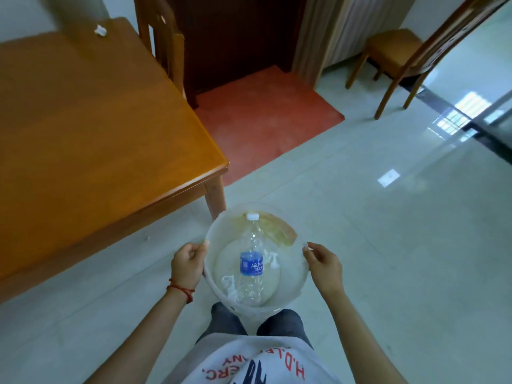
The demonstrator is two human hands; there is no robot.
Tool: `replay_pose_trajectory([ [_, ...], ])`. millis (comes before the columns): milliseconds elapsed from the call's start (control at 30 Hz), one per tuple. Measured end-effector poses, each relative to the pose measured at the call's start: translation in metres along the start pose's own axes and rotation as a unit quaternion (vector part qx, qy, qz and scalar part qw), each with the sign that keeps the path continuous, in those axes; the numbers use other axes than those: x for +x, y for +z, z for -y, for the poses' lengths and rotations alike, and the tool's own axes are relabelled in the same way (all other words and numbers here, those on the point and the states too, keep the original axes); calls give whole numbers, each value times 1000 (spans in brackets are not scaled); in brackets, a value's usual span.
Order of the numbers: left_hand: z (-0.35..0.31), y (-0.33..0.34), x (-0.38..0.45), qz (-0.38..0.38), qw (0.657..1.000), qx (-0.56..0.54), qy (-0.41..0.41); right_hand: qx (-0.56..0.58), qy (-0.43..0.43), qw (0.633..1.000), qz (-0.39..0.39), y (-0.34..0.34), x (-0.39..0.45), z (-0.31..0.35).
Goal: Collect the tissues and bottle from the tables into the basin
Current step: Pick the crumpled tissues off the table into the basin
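I hold a translucent white basin [293, 275] in front of my waist, above the floor. My left hand [187, 263] grips its left rim and my right hand [322, 263] grips its right rim. Inside lies a clear plastic bottle [251, 261] with a blue label and white cap, its cap pointing away from me. Crumpled white tissues rest beside it, one [271, 260] to its right and one [229, 285] to its left. Another crumpled tissue [100, 30] lies on the far end of the orange wooden table [97, 128] at my left.
A wooden chair [162, 37] stands against the table's far right side. A second chair [401, 51] stands at the back right. A red mat [263, 115] lies before a dark door. A dark glass table edge [496, 134] shows at the right. The floor is glossy pale tile.
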State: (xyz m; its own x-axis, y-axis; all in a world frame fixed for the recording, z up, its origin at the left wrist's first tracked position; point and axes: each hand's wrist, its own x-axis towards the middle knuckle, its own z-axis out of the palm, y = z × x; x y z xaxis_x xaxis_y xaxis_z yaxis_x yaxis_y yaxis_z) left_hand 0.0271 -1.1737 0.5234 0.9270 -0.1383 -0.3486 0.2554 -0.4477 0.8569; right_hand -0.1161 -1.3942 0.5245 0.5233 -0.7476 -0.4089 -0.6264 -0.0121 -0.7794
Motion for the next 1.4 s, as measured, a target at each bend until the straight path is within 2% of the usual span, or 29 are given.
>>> replay_pose_trajectory([
  [267, -18, 71, -28, 86, 996, 36, 11, 80, 43, 992, -85, -75, -23, -53],
  [500, -37, 139, -69, 158, 985, 51, 48, 104, 74, 979, -158, -138, -50, -99],
  [800, -56, 207, -91, 228, 969, 59, 77, 146, 101, 954, -241, -186, -64, -132],
  [1067, -91, 251, -55, 242, 966, 51, 76, 153, 107, 948, -258, -205, -9, -117],
  [1400, -160, 285, 53, 203, 976, 32, 72, 153, 81, 960, -220, -207, 124, -35],
])
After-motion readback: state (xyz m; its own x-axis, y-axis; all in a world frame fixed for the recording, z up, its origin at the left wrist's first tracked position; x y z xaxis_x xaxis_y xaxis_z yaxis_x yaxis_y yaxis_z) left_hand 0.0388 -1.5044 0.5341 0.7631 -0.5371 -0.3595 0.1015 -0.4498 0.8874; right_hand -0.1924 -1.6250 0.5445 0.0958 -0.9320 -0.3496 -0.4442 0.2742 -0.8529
